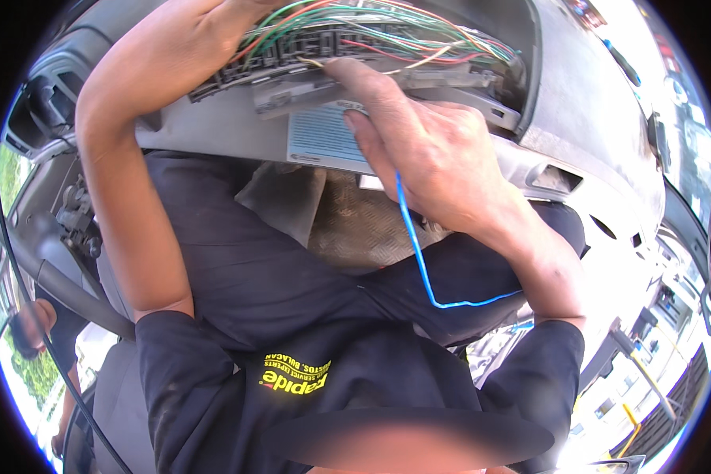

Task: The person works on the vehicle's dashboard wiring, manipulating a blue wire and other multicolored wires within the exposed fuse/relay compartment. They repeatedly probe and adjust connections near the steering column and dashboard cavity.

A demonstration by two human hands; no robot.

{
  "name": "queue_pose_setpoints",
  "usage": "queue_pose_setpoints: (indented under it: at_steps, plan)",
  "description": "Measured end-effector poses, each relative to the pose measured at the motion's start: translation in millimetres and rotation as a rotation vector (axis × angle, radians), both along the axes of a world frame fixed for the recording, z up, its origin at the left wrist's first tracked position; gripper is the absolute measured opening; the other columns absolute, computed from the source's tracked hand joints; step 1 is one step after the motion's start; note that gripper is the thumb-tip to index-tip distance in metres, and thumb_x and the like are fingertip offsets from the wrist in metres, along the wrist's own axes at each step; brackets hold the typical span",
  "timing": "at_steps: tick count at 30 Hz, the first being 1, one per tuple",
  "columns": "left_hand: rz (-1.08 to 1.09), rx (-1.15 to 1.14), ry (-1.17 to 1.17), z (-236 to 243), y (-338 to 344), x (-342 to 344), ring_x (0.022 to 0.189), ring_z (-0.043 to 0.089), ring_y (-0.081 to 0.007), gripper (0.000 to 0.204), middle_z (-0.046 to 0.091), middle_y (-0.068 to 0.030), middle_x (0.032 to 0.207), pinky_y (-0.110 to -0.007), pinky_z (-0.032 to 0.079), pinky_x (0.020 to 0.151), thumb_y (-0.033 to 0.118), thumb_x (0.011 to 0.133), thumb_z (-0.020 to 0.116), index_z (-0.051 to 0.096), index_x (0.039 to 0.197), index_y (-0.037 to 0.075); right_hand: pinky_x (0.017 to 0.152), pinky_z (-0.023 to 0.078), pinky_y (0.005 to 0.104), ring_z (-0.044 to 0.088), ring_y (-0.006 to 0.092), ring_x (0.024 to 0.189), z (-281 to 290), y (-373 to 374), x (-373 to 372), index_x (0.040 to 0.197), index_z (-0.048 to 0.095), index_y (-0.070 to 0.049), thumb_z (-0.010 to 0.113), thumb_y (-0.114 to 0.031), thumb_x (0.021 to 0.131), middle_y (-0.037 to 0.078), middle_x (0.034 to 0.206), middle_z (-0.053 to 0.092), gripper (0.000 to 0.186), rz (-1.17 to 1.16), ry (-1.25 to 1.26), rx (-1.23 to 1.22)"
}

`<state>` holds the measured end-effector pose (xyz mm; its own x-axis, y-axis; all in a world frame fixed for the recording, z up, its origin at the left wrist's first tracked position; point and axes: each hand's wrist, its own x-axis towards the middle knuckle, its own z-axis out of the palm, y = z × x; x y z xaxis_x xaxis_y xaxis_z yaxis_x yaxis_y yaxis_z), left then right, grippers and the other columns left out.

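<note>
Far wiring harness [395, 30]: touch lightly; your right hand [438, 150] has thumb [363, 133] and forefinger [365, 80] apart (cannot tell either hand's clasp).

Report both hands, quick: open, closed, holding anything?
Left hand: up at the wires, fingers out of view; can't tell.
Right hand: index finger extended toward the wires, blue wire trailing from beneath; grip hidden, can't tell.
</note>
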<state>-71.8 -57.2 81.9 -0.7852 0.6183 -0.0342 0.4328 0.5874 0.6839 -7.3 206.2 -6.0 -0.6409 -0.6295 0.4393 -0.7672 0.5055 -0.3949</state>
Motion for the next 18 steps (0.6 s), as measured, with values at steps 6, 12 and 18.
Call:
queue_pose_setpoints:
  at_steps: [6,12,18]
  plan:
    - [0.126,-0.01,-0.071,-8,1,-1,0.112,0.073,-0.0322,0.097,0.077,-0.0186,0.115,-0.04,0.057,0.104,0.077,0.122,0.016,0.07,0.135,-0.002,0.062,0.059,0.0451,0.077,0.0309,0.066,4,0,0,0.162,0.062,-0.004,0.081,-0.002,0.105,0.011,0.076,0.074,0.06,0.006,-0.017,0.013]
    - [-0.044,0.016,0.07,14,-17,-8,0.106,0.077,-0.0364,0.095,0.08,-0.0207,0.11,-0.043,0.06,0.097,0.077,0.123,0.022,0.077,0.125,0.0,0.065,0.059,0.0415,0.074,0.0274,0.066,12,0,2,0.164,0.065,-0.008,0.08,-0.002,0.106,0.013,0.09,0.081,0.06,0.001,-0.039,0.005]
    - [0.067,0.29,0.337,5,-17,-7,0.094,0.078,-0.0242,0.082,0.078,-0.0139,0.098,-0.039,0.062,0.085,0.071,0.123,0.042,0.08,0.112,0.0,0.069,0.06,0.0385,0.076,0.0256,0.07,13,0,0,0.163,0.067,-0.007,0.079,0.001,0.105,0.016,0.105,0.085,0.059,0.003,-0.035,0.029]
